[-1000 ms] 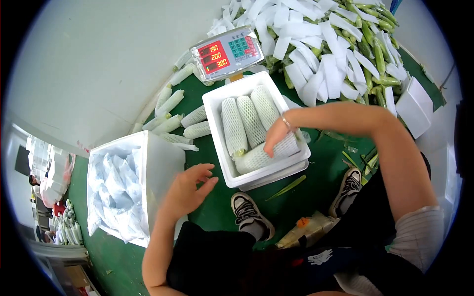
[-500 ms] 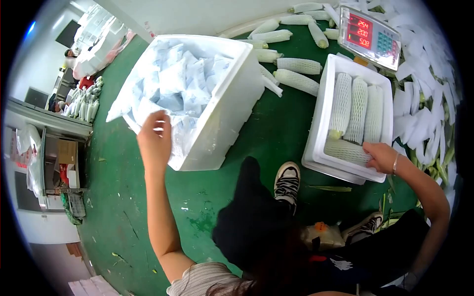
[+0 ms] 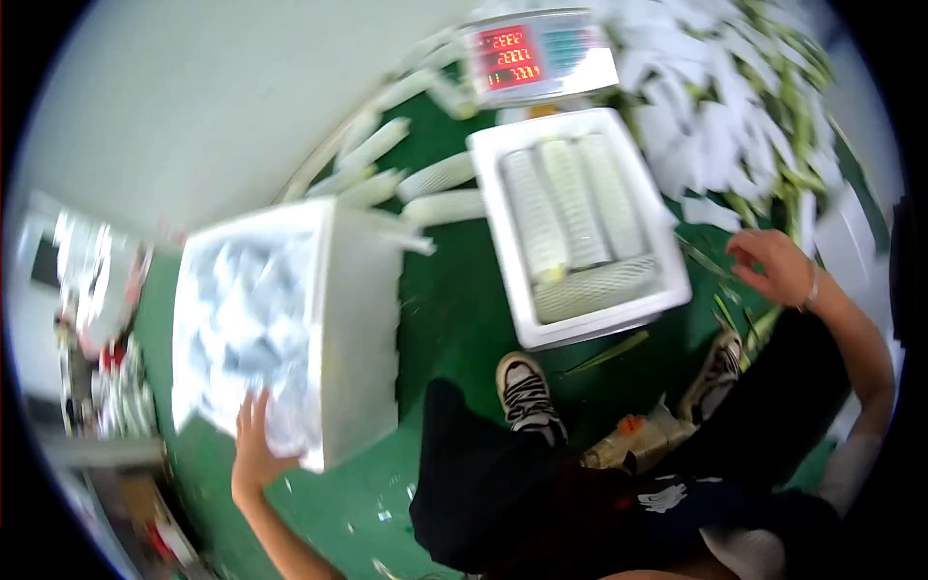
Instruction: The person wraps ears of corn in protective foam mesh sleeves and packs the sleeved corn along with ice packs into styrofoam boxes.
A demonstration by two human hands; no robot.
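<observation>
Four net-sleeved vegetables point(image 3: 575, 198) lie inside the white box point(image 3: 528, 333), one crosswise at six o'clock. From the box, the scale display point(image 3: 539, 58) sits at twelve; the right hand point(image 3: 776, 268), empty, fingers loosely parted, at three; the left hand point(image 3: 259, 447), fingers spread, at eight, by the packs point(image 3: 253, 324) in the bin point(image 3: 360, 338); whether it touches them, I cannot tell.

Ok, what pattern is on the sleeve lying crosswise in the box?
The sleeve has a net-like mesh, clearest in the head view.
</observation>
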